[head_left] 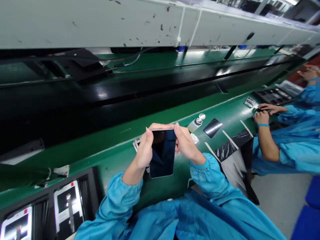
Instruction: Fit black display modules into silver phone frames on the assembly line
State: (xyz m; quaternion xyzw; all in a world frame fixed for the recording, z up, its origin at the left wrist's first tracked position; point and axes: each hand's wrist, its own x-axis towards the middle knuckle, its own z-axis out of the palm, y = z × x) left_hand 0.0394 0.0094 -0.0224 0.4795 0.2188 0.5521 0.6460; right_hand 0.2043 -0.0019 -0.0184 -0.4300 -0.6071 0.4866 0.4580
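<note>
Between my two hands is a smartphone (163,154), its dark glossy screen turned toward me. My left hand (145,148) grips its upper left edge, thumb on the near side. At the upper right corner my right hand (185,141) is closed on the same phone, with fingers behind it. Part of a white and metal piece (136,143) shows behind my left hand on the green bench (117,160). A bottle of yellowish liquid (195,124) with its round lid flipped up stands past my right hand, near a crumpled white wipe (194,138).
A dark rectangular panel (212,128) lies right of the bottle. Black trays with phone parts (68,203) sit at lower left. A dark conveyor (160,93) runs along the bench's far side. At right, a co-worker's hands (265,113) handle parts; a plastic bag (232,150) hangs between us.
</note>
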